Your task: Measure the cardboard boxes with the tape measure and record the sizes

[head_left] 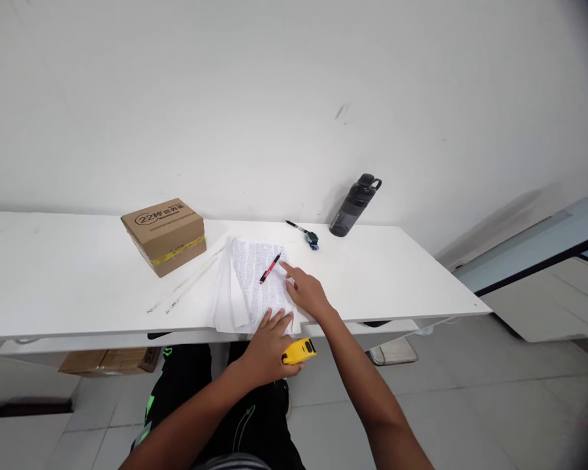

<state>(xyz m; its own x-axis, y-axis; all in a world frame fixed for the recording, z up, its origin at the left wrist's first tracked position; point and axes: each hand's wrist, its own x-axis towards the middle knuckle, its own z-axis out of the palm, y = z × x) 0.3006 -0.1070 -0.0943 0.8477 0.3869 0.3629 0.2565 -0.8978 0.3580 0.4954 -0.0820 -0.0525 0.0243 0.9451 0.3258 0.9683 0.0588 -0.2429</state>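
My left hand (269, 349) is at the desk's front edge, its fingertips resting on the lower edge of the handwritten paper sheets (259, 261). Between its thumb and fingers is a yellow tool with black parts (298, 351), perhaps a tape measure; its exact kind is unclear. A red and black pen (270, 268) lies slanted across the paper. My right hand (308, 290) is over the sheets' right edge, index finger stretched out close to the pen's upper end and thumb apart. Nothing shows in its grip. The sheets have crumpled, lifted left edges.
A taped cardboard box (165, 232) sits on the white desk (68, 281) at left. Near the wall are a black pen (295, 226), a small dark blue object (311, 241) and a dark bottle (353, 207). Another carton (108, 361) is below the desk.
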